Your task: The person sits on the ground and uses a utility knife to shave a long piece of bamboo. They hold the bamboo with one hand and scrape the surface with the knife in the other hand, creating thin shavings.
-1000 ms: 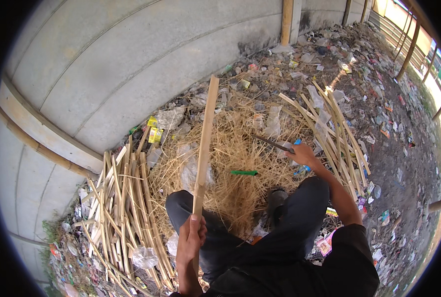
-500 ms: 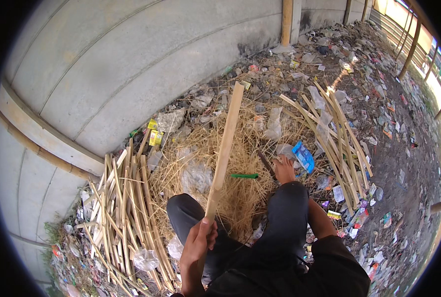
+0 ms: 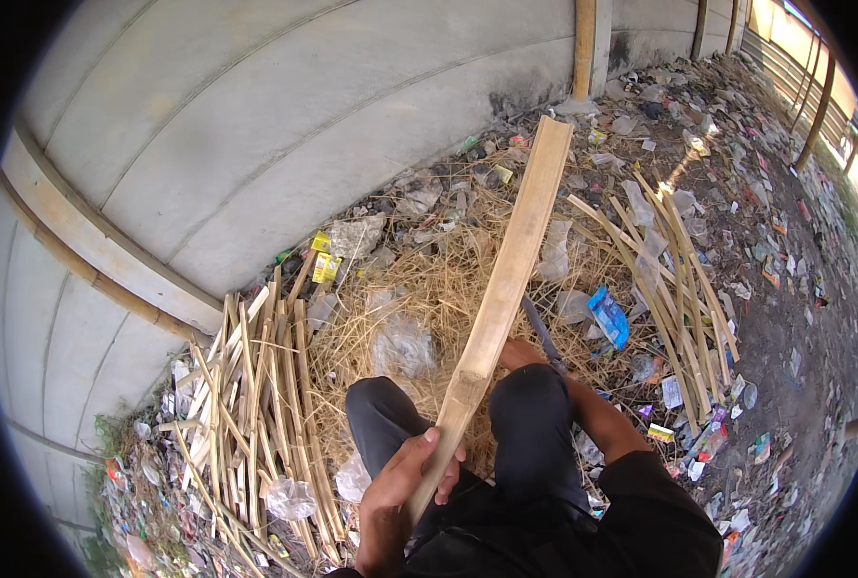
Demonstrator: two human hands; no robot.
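Observation:
My left hand (image 3: 408, 477) is wrapped round the lower end of a long, split bamboo slat (image 3: 511, 265), pale and slightly hollowed. The slat slants up and away to the right across the straw. Beyond my right knee, my right hand (image 3: 522, 354) is low over the straw, its fingers hidden behind the slat. A narrow grey blade-like tool (image 3: 541, 329) lies close beside that hand and wrist; whether I grip it does not show. Loose straw (image 3: 429, 279) covers the ground before my knees.
A pile of bamboo strips (image 3: 255, 414) lies at left, and a smaller bundle (image 3: 684, 299) at right. Crumpled clear plastic (image 3: 402, 347) and a blue packet (image 3: 609, 318) rest on the straw. A grey panel wall (image 3: 284, 116) stands behind; litter (image 3: 766, 250) covers the ground at right.
The bamboo slat has tipped to the right and its broad face now shows more. My right hand has moved left, partly behind the slat and knee. The green strip is now out of sight.

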